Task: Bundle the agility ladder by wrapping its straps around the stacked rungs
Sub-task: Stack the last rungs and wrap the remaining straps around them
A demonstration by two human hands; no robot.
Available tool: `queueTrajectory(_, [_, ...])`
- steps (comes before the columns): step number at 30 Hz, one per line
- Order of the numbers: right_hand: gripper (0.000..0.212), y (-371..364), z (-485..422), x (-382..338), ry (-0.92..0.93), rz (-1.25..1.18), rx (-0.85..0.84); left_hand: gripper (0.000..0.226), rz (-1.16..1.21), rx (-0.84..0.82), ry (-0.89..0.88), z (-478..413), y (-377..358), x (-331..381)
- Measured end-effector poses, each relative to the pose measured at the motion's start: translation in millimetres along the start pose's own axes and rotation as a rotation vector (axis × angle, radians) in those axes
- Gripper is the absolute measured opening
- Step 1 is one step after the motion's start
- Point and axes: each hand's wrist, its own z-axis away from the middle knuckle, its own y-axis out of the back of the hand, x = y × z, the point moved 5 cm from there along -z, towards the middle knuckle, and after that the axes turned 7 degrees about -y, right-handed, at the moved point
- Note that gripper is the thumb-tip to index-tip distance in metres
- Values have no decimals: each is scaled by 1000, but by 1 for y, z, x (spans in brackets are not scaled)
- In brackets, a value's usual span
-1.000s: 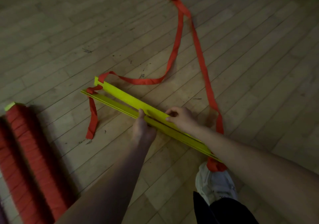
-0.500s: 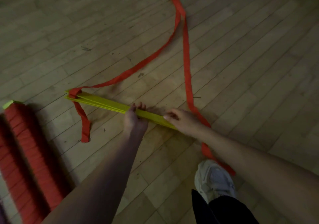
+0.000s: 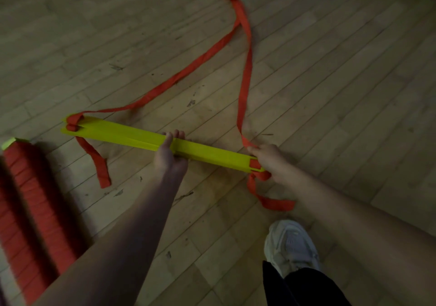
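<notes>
Yellow plastic rungs (image 3: 132, 136) now stacked flush; L hand (image 3: 168, 157) grips mid, R hand (image 3: 266, 157) shifted right, pinches red fabric strap (image 3: 245, 81), so wrapping's ready.

place: gym or sports hall | cue: wood-strip floor (image 3: 330, 93), agility ladder (image 3: 146, 138)

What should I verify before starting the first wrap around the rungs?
1. Grip on stacked rungs: left hand holds the middle, ok.
2. Hold on strap: right hand pinches it at the stack's right end, ok.
3. Tangles in strap farther out: cannot tell.
4. Loose short tail clear of the shoe: ok.
</notes>
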Motion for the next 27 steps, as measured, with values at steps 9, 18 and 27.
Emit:
queueTrajectory(9, [27, -7, 12, -29, 164, -170, 61, 53, -256, 91, -23, 29, 23, -50])
queueTrajectory(18, [32, -16, 2, -55, 105, -234, 15, 50, -288, 78, -2, 49, 30, -52])
queueTrajectory(27, [19, -54, 10, -58, 25, -166, -307, 15, -469, 58, 123, 66, 21, -52])
